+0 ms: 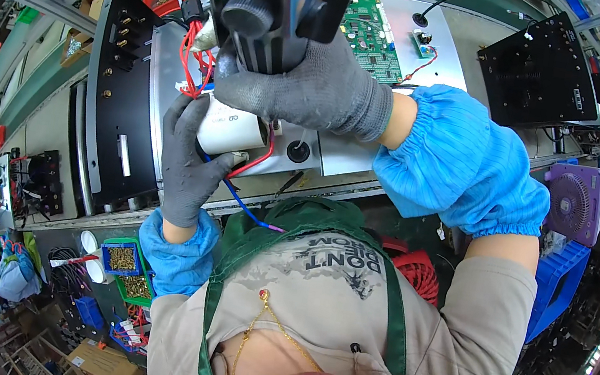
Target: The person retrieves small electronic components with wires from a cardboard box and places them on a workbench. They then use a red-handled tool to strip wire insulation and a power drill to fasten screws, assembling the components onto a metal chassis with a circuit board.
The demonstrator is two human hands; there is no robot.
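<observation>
A black-and-silver tool with a round knob (248, 15) looms large at the top centre; its exact kind I cannot make out. My right hand (315, 89), in a grey glove, is wrapped round its lower end. Below it lies a white cylinder (232, 129), like a capacitor, on a metal chassis plate (348, 152). My left hand (191, 160), also gloved, grips the cylinder, thumb near its lower end and fingers along its left side. Red wires (197, 56) bunch above those fingers. A red and a blue wire (240, 200) trail from the cylinder's near end. The tool's tip is hidden.
A black panel (123, 99) with brass terminals stands left of the plate. A green circuit board (372, 39) sits beyond my right hand. Further right are a black panel (542, 72), a purple fan (577, 204) and a blue crate (557, 292). Screw trays (124, 261) lie lower left.
</observation>
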